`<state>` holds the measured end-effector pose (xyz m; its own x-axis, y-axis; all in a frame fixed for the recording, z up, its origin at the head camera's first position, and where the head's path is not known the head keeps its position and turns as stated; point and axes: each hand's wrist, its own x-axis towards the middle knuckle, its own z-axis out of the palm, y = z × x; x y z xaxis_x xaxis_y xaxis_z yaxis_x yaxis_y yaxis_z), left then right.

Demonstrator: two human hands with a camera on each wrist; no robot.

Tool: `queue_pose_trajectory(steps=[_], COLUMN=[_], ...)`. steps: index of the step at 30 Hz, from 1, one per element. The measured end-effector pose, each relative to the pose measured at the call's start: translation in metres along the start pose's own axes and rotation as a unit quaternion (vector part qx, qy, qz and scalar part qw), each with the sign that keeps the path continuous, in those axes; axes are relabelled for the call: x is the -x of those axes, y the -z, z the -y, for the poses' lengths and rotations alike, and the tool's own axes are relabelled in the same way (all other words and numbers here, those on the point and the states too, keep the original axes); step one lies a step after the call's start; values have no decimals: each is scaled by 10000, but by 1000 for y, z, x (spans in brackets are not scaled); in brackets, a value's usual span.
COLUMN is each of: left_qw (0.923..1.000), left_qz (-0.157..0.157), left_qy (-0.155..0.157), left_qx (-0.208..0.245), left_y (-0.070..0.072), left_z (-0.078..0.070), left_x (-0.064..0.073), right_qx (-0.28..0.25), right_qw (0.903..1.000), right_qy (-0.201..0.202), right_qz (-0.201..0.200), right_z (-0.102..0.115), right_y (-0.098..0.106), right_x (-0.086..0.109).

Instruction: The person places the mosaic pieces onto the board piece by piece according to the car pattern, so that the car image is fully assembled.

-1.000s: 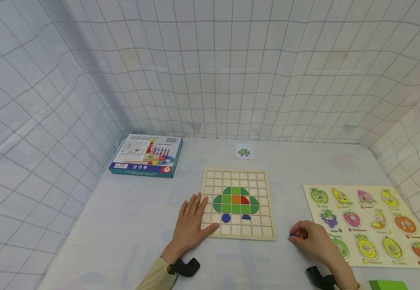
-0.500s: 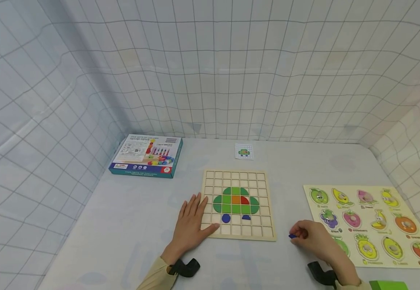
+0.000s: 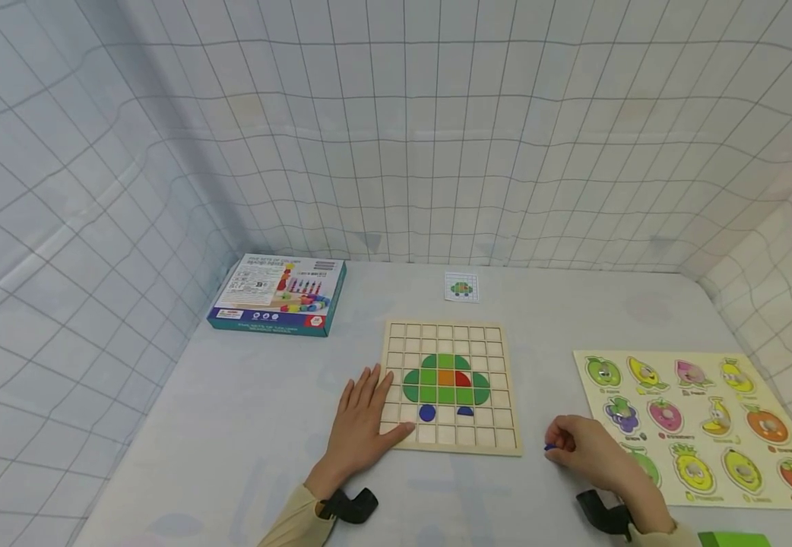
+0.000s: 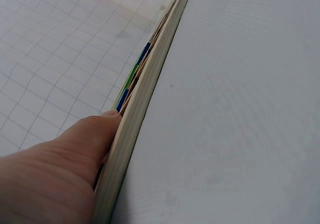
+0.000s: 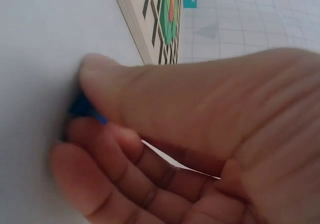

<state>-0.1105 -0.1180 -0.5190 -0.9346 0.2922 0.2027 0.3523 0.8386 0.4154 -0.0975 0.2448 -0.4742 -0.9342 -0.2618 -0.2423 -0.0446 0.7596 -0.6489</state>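
A wooden grid board (image 3: 505,437) lies on the table, with green, orange and red pieces forming a car-like shape. Below that shape sit a blue disc (image 3: 426,413) and a blue half-disc (image 3: 465,411). My left hand (image 3: 362,425) rests with straight, spread fingers over the board's left edge; its thumb touches the lower left corner area, seen closer in the left wrist view. To the right of the board, my right hand (image 3: 590,452) pinches a small blue piece (image 5: 82,106) between thumb and fingers, close to the tabletop. Fingers cover most of that piece, so its shape cannot be told.
A small pattern card (image 3: 461,288) lies behind the board. At the back left is a flat boxed bead set (image 3: 276,296). A fruit puzzle board (image 3: 670,437) lies on the right, partly behind my right wrist. A green block (image 3: 733,539) shows at the bottom right edge.
The blue piece has turned slightly between my right fingers, showing more half a second ago and less now. My left hand has stayed in place on the board.
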Motion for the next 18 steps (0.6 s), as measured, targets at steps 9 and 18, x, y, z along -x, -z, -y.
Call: queue_pose_trajectory(steps=[9, 18], left_qw=[10000, 10000], left_qz=[-10, 7], left_qy=[24, 9], left_qx=[-15, 46], left_y=[-1, 1], left_z=[-1, -2], left_x=[1, 0], right_qx=[202, 189], right_qw=[9963, 9900], right_qy=[252, 348], right_qz=[-793, -1354], right_z=[1, -1], right_y=[-11, -19], right_x=[5, 5])
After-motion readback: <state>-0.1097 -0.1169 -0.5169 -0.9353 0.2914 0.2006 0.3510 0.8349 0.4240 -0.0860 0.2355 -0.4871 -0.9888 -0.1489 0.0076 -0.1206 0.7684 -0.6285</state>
